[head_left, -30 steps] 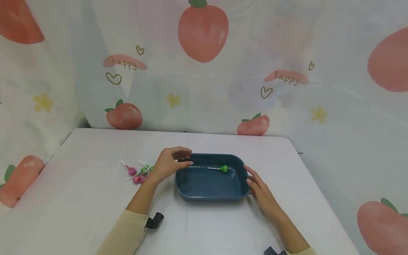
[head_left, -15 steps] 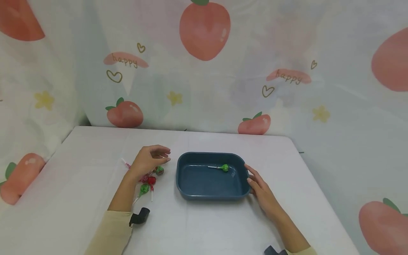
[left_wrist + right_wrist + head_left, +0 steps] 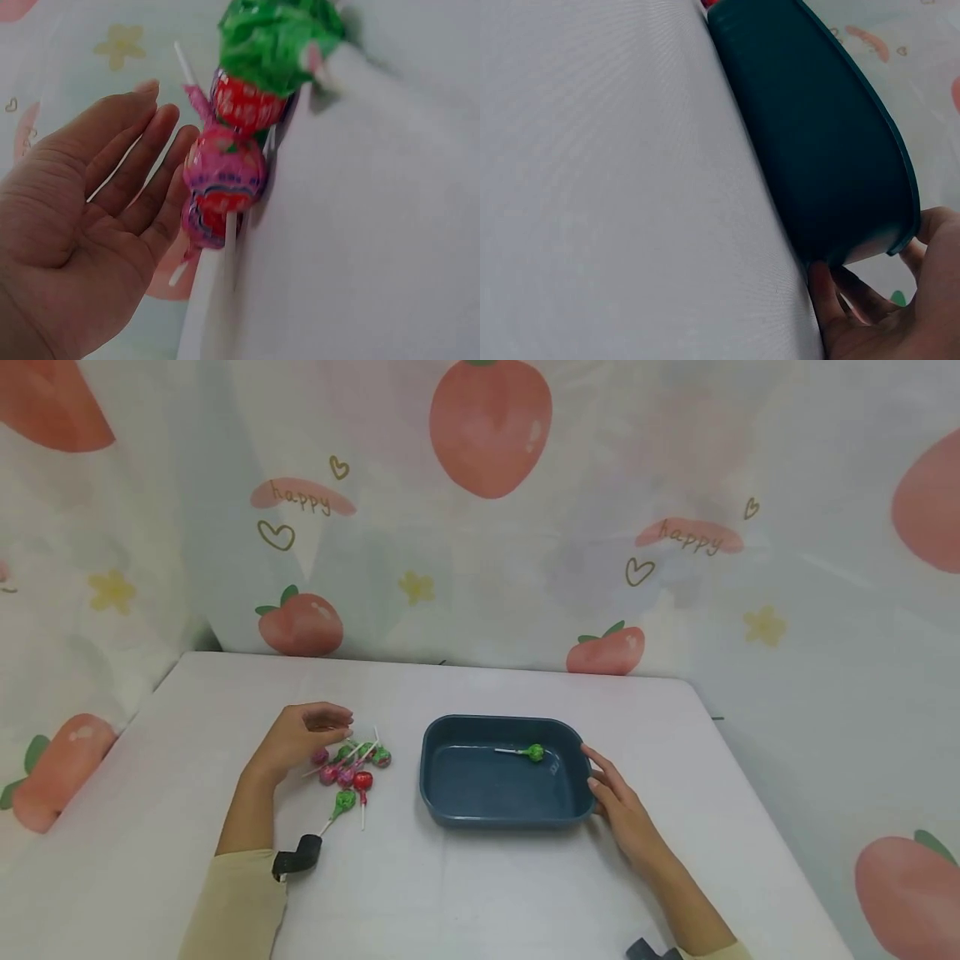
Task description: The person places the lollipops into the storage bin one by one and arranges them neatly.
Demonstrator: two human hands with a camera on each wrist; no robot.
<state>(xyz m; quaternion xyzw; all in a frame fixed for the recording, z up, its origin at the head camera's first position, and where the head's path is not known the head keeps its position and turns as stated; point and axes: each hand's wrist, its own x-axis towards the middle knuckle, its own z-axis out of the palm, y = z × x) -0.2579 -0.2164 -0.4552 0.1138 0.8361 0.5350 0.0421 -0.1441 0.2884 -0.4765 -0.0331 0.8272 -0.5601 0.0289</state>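
Your right grip (image 3: 628,814) has its fingers spread apart, touching the right end of the blue tray (image 3: 480,802), which holds one green lollipop (image 3: 534,752) lying toward its far right, stick pointing left. Left of the tray, pink, red and green lollipops (image 3: 346,775) lie bunched on the bench (image 3: 465,893), your left grip (image 3: 300,737) just beside them with thumb and fingers apart; beyond hangs a fruit-printed backdrop (image 3: 491,435).

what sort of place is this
Probably a small indoor filming corner, though the wider room isn't shown. A white-covered table stands before a peach-print backdrop lettered "happy", and the person wears a black wrist device.
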